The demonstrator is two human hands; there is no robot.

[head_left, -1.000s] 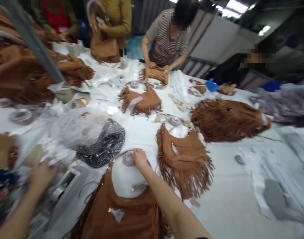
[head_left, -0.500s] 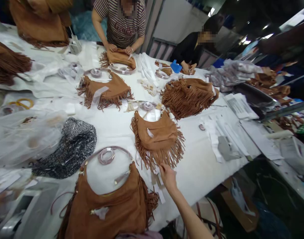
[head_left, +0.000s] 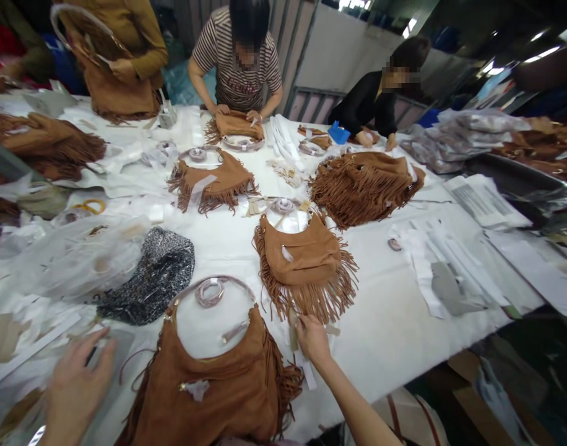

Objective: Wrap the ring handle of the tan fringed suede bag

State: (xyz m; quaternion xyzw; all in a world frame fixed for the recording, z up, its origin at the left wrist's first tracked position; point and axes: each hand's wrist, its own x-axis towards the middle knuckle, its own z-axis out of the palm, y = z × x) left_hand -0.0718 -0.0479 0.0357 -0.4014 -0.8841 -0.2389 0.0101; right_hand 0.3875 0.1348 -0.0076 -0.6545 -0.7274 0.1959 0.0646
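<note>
My right hand (head_left: 314, 341) is closed at the lower fringe of a small brown fringed handbag (head_left: 304, 254). Its fingertips pinch among narrow beige and white tags (head_left: 293, 334); exactly which strip they grip is partly hidden. At the lower left, my left hand (head_left: 82, 378) has thumb and forefinger apart, above a grey flat piece (head_left: 119, 356). A small dark shape shows between those fingers, too unclear to name. Directly before me lies a larger brown fringed handbag (head_left: 209, 396), its wrapped handle arched and a coiled wrapped strap (head_left: 209, 291) inside the curve.
More fringed bags lie further back, one flat (head_left: 216, 179) and one bulky (head_left: 364, 183). A black-and-white knitted piece (head_left: 156, 275) and clear plastic bags (head_left: 79, 254) are at left. White paper strips (head_left: 423, 272) lie right. Co-workers handle bags across the table (head_left: 376, 303).
The view has turned left, so most things sit further right. My left hand now shows clearly at lower left. My right hand stays by the fringe and the tags have shifted slightly.
</note>
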